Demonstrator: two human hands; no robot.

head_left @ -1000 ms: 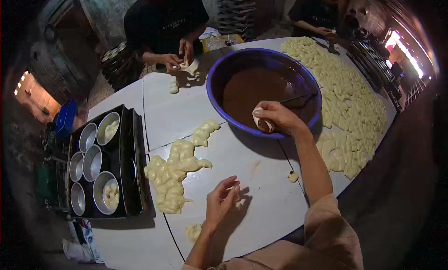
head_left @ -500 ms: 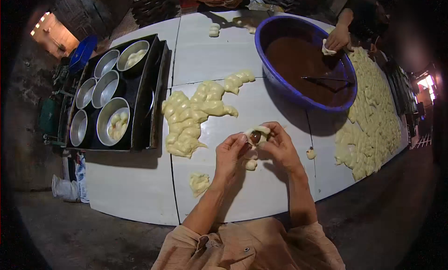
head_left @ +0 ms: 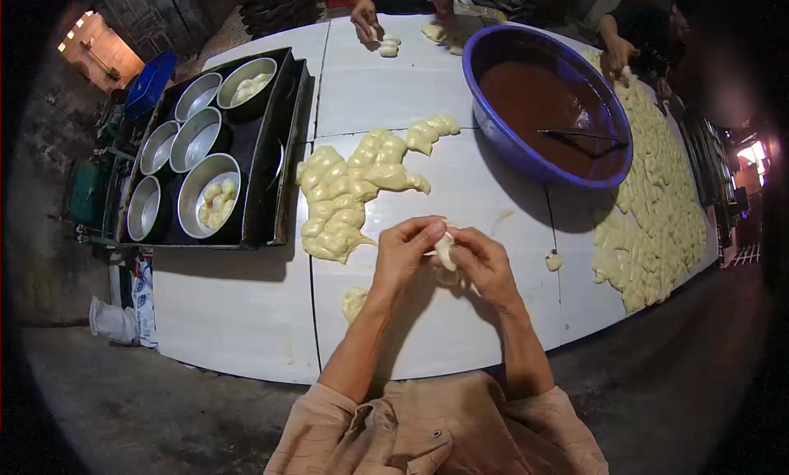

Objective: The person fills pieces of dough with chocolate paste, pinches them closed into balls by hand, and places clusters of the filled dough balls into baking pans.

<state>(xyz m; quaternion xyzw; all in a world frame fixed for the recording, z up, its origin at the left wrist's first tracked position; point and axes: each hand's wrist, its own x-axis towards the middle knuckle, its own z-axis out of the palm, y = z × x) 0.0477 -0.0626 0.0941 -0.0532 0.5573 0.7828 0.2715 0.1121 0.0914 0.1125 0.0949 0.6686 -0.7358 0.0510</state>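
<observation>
Both my hands meet over the near middle of the white table, fingers pinched on one piece of pale dough [head_left: 445, 251]. My left hand [head_left: 404, 251] grips its left side and my right hand [head_left: 486, 268] its right side. No brown filling shows in the dough now. Another bit of dough lies partly hidden on the table beneath my hands. A dough lump [head_left: 354, 303] sits beside my left forearm. Beyond my left hand spreads a patch of joined dough pieces [head_left: 341, 200]. A small dough piece with a dark spot [head_left: 553, 261] lies to the right.
A blue basin [head_left: 493, 122] of brown filling with a dark utensil stands at the back right. Many dough pieces [head_left: 649, 204] cover the table's right side. Round metal tins [head_left: 187, 204], some holding dough balls, sit on a black tray [head_left: 256, 187] at left. Co-workers' hands [head_left: 365, 19] are at the far edge.
My hands have drawn closer together and the dough has folded over the brown filling. A co-worker's hand has left the basin; another now touches dough at the far edge. The view has shifted slightly.
</observation>
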